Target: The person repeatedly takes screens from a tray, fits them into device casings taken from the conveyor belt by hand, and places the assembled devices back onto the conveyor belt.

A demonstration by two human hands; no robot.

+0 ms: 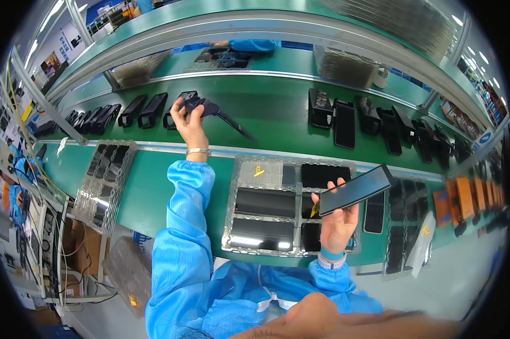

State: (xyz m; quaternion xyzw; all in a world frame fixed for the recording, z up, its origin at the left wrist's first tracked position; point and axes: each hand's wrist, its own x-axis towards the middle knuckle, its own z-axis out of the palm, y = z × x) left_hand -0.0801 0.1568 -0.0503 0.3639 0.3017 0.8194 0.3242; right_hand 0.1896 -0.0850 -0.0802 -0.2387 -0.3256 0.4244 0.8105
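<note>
The left hand [190, 125], raised over the dark green strip [255, 101], has its fingers and thumb closed on a black part [207, 107]; a dark, slim tail of it slants down to the right. The right hand [338, 223] is clamped along the edges of a dark phone [356, 191], holding it tilted, screen up, above the right side of a clear tray [228, 229].

That tray lies on the near bench [147, 192] in front of the person, with dark panels in its pockets and a yellow tag [259, 170] at its upper left. Just right of it, partly below the held phone, a second phone [374, 214] lies on the bench. Further right is another tray of dark panels, with a pale wrapper [421, 246] over its edge, then a row of orange holders [458, 200]. Well to the left sits one more filled tray [88, 214].

Beyond the metal rail [153, 146], black cases [133, 111] stand in a row left of the left hand, and more dark devices [344, 123] stand to the right. Farther back, another person's blue sleeve [256, 45] reaches over dark pieces.
</note>
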